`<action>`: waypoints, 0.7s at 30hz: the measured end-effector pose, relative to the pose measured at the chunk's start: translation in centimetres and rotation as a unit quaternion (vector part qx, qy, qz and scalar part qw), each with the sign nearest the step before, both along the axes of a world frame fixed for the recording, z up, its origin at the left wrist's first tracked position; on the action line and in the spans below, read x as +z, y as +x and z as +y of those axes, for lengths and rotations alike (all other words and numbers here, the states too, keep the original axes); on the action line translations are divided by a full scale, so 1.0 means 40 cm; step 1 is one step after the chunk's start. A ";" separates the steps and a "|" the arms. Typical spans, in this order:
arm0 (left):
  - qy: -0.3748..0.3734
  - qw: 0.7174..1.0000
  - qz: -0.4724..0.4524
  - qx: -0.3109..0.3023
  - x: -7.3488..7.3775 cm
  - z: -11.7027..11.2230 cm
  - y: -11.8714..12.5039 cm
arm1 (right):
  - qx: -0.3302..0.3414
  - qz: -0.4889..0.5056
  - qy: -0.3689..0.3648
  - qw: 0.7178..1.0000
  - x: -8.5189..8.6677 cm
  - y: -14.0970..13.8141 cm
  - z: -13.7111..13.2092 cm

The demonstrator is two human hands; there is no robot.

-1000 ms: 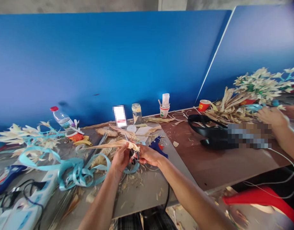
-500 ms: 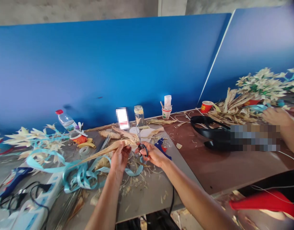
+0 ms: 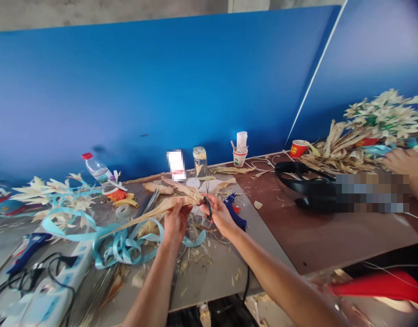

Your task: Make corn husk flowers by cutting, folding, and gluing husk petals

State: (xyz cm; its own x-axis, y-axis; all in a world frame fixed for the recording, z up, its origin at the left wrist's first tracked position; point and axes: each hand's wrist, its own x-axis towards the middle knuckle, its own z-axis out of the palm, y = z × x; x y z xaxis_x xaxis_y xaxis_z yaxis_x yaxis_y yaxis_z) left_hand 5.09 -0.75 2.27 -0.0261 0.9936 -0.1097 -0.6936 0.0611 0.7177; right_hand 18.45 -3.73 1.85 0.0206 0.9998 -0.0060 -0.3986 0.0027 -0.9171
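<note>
My left hand (image 3: 176, 221) is closed round a long dried corn husk (image 3: 150, 213) that runs down to the left above the grey table (image 3: 215, 277). My right hand (image 3: 219, 216) grips black-handled scissors (image 3: 208, 200), blades pointing up, right at the husk's thick end. The two hands are a few centimetres apart. Husk scraps (image 3: 191, 261) lie on the table beneath them, and a light blue ribbon (image 3: 116, 243) curls just to the left.
A blue glue gun (image 3: 234, 213) lies right of my hands. A water bottle (image 3: 96, 169), glass jar (image 3: 199, 160), paper cups (image 3: 239, 157) stand at the back. A power strip (image 3: 54, 295) and cables lie at left. Another person's hand (image 3: 401, 161) works by husk flowers (image 3: 382, 113) on the brown table (image 3: 317, 236).
The scissors have swung from low between my hands to upright at the husk's end. The husk now points further down-left. The view shifted slightly.
</note>
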 end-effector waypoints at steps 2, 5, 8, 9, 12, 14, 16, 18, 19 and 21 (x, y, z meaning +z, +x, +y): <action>0.001 0.999 0.020 -0.037 -0.005 -0.011 0.016 | -0.043 -0.001 0.015 0.999 -0.005 0.002 0.011; 0.007 0.995 0.046 -0.085 -0.011 -0.022 0.030 | -0.074 -0.025 0.024 0.997 -0.008 0.010 0.021; 0.018 0.995 0.046 -0.082 -0.012 -0.022 0.028 | -0.087 -0.026 0.016 0.996 -0.004 0.019 0.024; 0.020 0.996 0.046 -0.074 -0.011 -0.020 0.025 | -0.085 -0.023 0.012 0.996 -0.003 0.021 0.025; 0.017 0.997 0.055 -0.049 -0.010 -0.014 0.017 | -0.074 -0.025 0.008 0.997 0.001 0.024 0.024; 0.012 0.997 0.065 -0.035 -0.011 -0.010 0.012 | -0.069 -0.034 0.009 0.997 0.004 0.025 0.022; 0.015 0.996 0.087 -0.017 -0.015 -0.007 0.008 | -0.063 -0.038 0.009 0.997 0.006 0.024 0.019; 0.029 0.992 0.124 0.010 -0.021 -0.005 0.003 | -0.060 -0.031 0.009 0.998 0.008 0.025 0.016; 0.037 0.989 0.140 0.026 -0.023 -0.004 0.001 | -0.058 -0.027 0.008 0.998 0.008 0.026 0.014; 0.049 0.985 0.155 0.064 -0.025 -0.002 -0.004 | -0.051 -0.028 0.011 0.998 0.008 0.026 0.011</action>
